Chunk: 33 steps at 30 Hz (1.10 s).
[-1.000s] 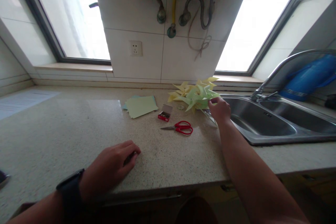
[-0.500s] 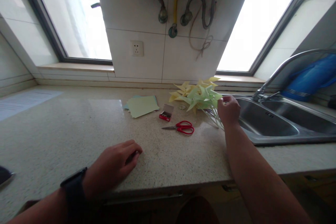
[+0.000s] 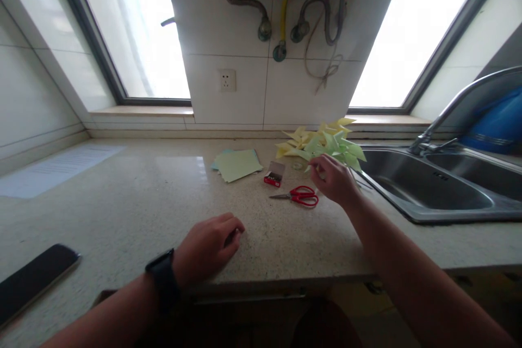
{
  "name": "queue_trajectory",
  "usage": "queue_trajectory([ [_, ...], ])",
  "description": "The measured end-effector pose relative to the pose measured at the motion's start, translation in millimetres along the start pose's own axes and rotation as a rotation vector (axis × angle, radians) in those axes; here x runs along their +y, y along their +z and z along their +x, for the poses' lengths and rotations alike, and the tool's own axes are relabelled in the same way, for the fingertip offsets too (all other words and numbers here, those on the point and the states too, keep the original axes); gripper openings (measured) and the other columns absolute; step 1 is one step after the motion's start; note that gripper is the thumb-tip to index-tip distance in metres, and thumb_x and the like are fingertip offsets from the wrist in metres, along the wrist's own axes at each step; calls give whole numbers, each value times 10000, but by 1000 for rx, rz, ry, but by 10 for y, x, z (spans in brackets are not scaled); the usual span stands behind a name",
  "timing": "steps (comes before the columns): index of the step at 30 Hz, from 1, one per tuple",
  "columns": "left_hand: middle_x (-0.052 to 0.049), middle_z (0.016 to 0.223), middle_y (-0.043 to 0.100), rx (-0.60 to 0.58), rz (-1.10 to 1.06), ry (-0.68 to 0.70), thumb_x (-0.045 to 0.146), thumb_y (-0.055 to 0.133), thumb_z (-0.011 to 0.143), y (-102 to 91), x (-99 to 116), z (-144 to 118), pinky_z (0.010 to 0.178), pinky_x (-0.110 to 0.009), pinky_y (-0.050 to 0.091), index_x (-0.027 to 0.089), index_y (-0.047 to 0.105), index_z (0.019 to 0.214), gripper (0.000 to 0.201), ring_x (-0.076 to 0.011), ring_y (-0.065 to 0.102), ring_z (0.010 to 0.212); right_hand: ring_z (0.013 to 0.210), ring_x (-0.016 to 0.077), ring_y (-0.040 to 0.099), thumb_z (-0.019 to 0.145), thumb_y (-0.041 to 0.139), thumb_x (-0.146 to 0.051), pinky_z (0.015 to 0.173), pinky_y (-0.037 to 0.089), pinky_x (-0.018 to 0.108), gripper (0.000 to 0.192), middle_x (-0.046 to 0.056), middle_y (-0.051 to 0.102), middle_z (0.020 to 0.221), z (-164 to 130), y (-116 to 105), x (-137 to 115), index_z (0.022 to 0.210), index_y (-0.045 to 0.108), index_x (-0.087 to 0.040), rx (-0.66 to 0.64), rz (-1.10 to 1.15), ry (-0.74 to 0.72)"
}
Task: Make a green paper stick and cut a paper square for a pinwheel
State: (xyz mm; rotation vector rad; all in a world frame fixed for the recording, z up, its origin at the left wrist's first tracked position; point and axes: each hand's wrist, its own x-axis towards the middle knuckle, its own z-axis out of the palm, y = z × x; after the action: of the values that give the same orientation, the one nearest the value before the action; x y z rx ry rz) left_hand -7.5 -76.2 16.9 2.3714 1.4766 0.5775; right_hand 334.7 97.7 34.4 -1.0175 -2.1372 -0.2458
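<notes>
My right hand (image 3: 335,179) reaches over the stone counter (image 3: 122,201) to a heap of yellow and green paper pinwheels (image 3: 326,144) beside the sink. Its fingers are pinched on the thin stick of a green pinwheel (image 3: 346,151), which hangs partly over the sink's edge. Red-handled scissors (image 3: 299,196) lie just left of that hand, and a small red box (image 3: 274,174), open, lies a little further left. My left hand (image 3: 210,244), with a dark watch (image 3: 163,277) on the wrist, rests palm down near the counter's front edge, fingers curled, nothing seen in it.
Green and blue paper sheets (image 3: 236,164) lie behind the box. A steel double sink (image 3: 428,190) with a tap (image 3: 444,114) fills the right. A dark phone (image 3: 32,280) lies at the front left, a printed sheet (image 3: 57,166) at the far left. A blue container (image 3: 497,125) stands behind the sink.
My right hand has drawn back left from the sink's edge, bringing a green pinwheel with it. The view has shifted, and the phone has come into sight. My left hand has stayed put.
</notes>
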Motion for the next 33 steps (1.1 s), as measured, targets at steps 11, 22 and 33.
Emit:
queue_trajectory([
  [11,-51,964,716,24,-31,30,213,519,957,-24,-18,4,728,-320,486,210,684,1019,176,-196,659,817,1026,225,658,959,656,-370,907,550,448,253,69,682,1134,-163,104,-138,1118,670,-173,-526,51,-59],
  [22,-65,968,716,24,-6,25,223,522,962,-36,-2,8,721,-325,488,207,688,1010,173,-197,651,793,965,200,671,990,614,-371,834,582,397,267,81,668,1184,-241,165,16,1179,647,-185,-511,-86,151],
  [33,-59,980,728,26,-43,26,227,525,959,-46,-32,23,729,-315,487,217,701,1015,185,-203,669,821,1167,271,597,947,644,-327,1010,486,479,290,105,643,1237,234,244,-824,1211,633,-207,-312,-182,-54],
])
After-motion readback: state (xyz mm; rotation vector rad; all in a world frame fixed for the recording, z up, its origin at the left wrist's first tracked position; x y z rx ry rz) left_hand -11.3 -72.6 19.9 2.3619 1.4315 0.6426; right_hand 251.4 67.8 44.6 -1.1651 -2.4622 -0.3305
